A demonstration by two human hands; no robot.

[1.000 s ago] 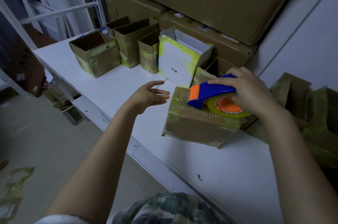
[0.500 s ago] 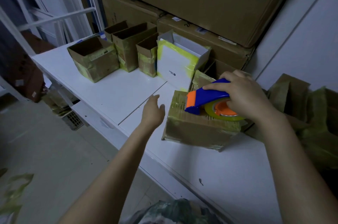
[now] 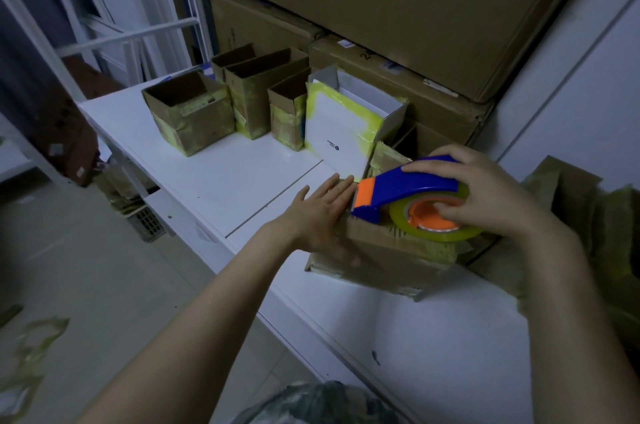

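Reaching in since a second ago, the left hand [image 3: 318, 212] now lies flat, fingers straight and together, against the 9 o'clock side of the box [image 3: 381, 257] on the table [image 3: 225, 174], probably bracing it for taping while the right hand [image 3: 491, 195] grips the dispenser [image 3: 415, 186] on top.

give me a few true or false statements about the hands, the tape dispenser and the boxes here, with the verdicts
1. The right hand grips the tape dispenser. True.
2. The left hand holds a pair of scissors. False: it lies flat, fingers straight, against the cardboard box.
3. The tape dispenser sits on the bare table. False: it sits on top of the cardboard box.
4. The white box with yellow tape stands open at the top. True.
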